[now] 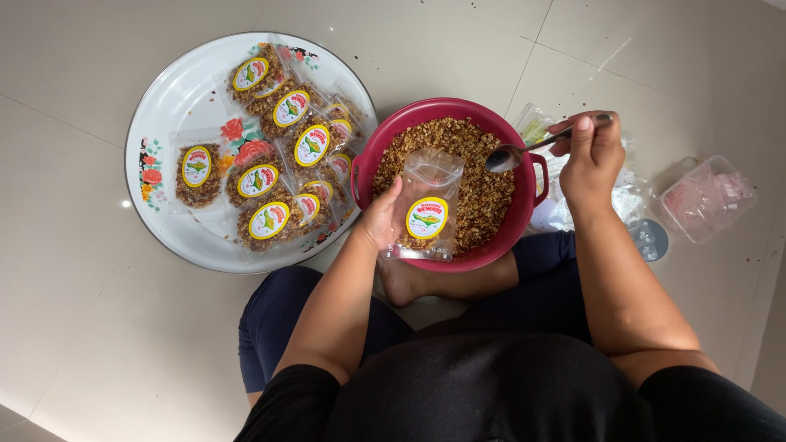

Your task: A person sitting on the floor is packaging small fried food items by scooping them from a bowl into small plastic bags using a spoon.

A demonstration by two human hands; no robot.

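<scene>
My left hand [383,217] holds a small clear plastic pouch [426,209] with a yellow oval label, upright over a dark red bowl [524,221] filled with brown crumbly snack mix [483,192]. The pouch has a little mix at its bottom and its mouth faces up. My right hand [591,155] grips a metal spoon [508,155] by its handle; the spoon's bowl hovers over the mix just right of the pouch's mouth.
A round white floral tray [176,106] at the left carries several filled, labelled pouches [282,164]. Empty clear pouches [626,192] lie right of the bowl, next to a clear plastic box [708,196] and a dark round lid [651,239]. I sit cross-legged on pale floor tiles.
</scene>
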